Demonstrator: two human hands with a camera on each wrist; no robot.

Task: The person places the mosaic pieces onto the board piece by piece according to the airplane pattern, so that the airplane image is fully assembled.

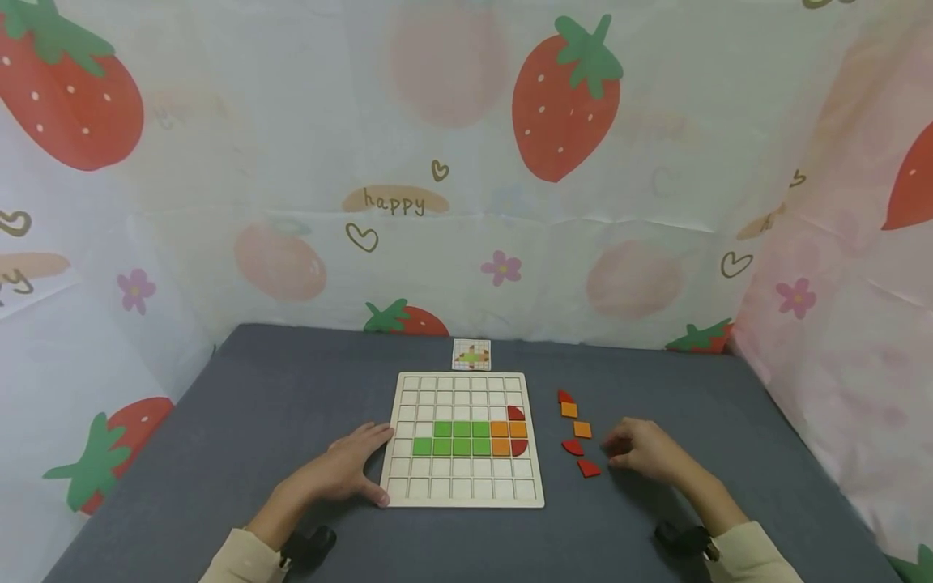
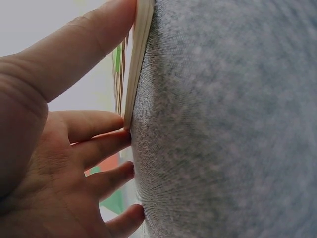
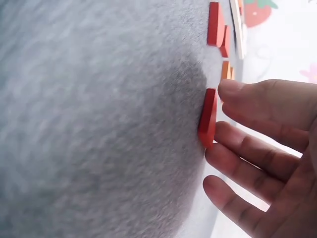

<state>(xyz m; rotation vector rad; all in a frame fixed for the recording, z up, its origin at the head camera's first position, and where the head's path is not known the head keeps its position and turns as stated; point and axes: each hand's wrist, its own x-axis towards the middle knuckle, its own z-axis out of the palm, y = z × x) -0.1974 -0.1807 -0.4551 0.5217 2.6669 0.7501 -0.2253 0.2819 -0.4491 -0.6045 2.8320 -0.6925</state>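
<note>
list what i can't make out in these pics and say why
- Card: head view, its picture is too small to read in detail.
- Red piece by the right hand: nearly edge-on in the right wrist view, hidden by the hand in the head view; grip unclear.
- Board: left wrist view, cut off by the top edge, partly behind the left thumb.

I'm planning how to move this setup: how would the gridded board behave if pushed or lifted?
The gridded board is probably stiff: its edge looks straight in the left wrist view. Broad and flat on the grey cloth, it would likely slide rather than tip. Lifted at a slant, it might shed the green tiles lying in its cells.
</note>
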